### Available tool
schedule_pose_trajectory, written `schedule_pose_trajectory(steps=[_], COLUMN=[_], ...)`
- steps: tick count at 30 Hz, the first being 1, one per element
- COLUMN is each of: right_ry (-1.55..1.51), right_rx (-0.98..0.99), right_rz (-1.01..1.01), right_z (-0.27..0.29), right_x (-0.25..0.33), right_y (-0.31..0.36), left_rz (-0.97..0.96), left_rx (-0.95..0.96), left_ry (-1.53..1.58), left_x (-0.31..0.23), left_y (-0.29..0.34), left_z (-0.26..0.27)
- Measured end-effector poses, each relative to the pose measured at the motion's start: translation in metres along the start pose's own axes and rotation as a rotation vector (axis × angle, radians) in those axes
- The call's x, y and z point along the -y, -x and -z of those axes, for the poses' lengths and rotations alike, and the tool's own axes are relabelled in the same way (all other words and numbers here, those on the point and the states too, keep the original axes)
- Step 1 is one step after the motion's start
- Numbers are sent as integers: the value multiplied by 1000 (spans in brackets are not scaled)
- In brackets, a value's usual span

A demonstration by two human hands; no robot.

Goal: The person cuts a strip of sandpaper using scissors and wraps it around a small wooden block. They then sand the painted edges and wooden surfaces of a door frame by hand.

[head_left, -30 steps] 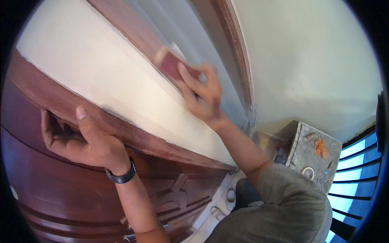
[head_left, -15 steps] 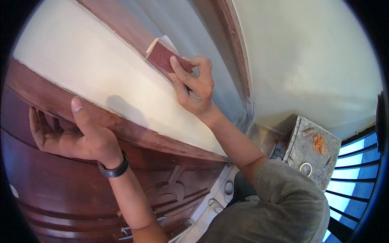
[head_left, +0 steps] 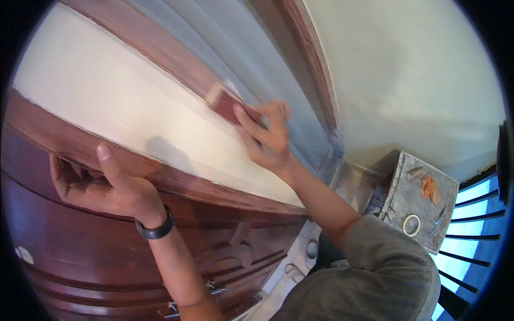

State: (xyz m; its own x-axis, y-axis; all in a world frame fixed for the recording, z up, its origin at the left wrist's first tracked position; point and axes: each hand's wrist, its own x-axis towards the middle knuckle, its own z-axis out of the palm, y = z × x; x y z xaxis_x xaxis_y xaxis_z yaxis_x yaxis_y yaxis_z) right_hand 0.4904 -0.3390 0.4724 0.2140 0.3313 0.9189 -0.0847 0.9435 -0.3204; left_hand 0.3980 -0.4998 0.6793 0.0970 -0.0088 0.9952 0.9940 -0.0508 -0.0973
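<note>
My right hand (head_left: 267, 131) grips a sanding block (head_left: 227, 106) wrapped in reddish-brown sandpaper, slightly blurred by motion. The block lies against the upper brown wooden trim (head_left: 155, 51). A pale end of it shows at the upper left. My left hand (head_left: 110, 187), with a dark band (head_left: 155, 227) round the wrist, rests at the lower brown wooden trim (head_left: 85, 123). Its thumb stretches over the face of that trim, and its fingers are apart and bent at the lower edge, holding nothing loose. A cream panel (head_left: 128, 96) runs between the two trims.
Below the lower trim is a dark reddish-brown panelled door (head_left: 107, 251) with metal handles (head_left: 217, 289). At the right, a dusty grey box top (head_left: 399, 208) bears a tape roll (head_left: 411, 225) and a crumpled orange cloth (head_left: 429, 189). Black bars (head_left: 471, 237) stand beyond it.
My right hand and the sanding block have moved down and to the right along the upper trim. My left hand keeps its place on the lower trim; the view has shifted slightly.
</note>
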Motion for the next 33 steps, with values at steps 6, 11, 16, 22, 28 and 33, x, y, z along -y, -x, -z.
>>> schedule_pose_trajectory(steps=[6, 11, 16, 22, 28, 33], right_ry=[68, -11, -28, -83, 49, 2], right_rx=[33, -176, -264, -156, 37, 38], right_rz=[20, 171, 225, 152, -80, -192], right_z=[28, -67, -96, -71, 35, 34], right_x=[-10, 39, 87, 43, -18, -13], right_y=[55, -143, -298, -156, 96, 113], left_rz=[39, 68, 49, -44, 71, 135], left_rx=[-47, -21, -28, -67, -33, -12], left_ry=[94, 74, 91, -45, -38, -94], left_x=[-9, 1, -7, -2, -14, -15], left_y=[-10, -2, -8, -10, -16, -10], left_z=[0, 8, 7, 16, -3, -5])
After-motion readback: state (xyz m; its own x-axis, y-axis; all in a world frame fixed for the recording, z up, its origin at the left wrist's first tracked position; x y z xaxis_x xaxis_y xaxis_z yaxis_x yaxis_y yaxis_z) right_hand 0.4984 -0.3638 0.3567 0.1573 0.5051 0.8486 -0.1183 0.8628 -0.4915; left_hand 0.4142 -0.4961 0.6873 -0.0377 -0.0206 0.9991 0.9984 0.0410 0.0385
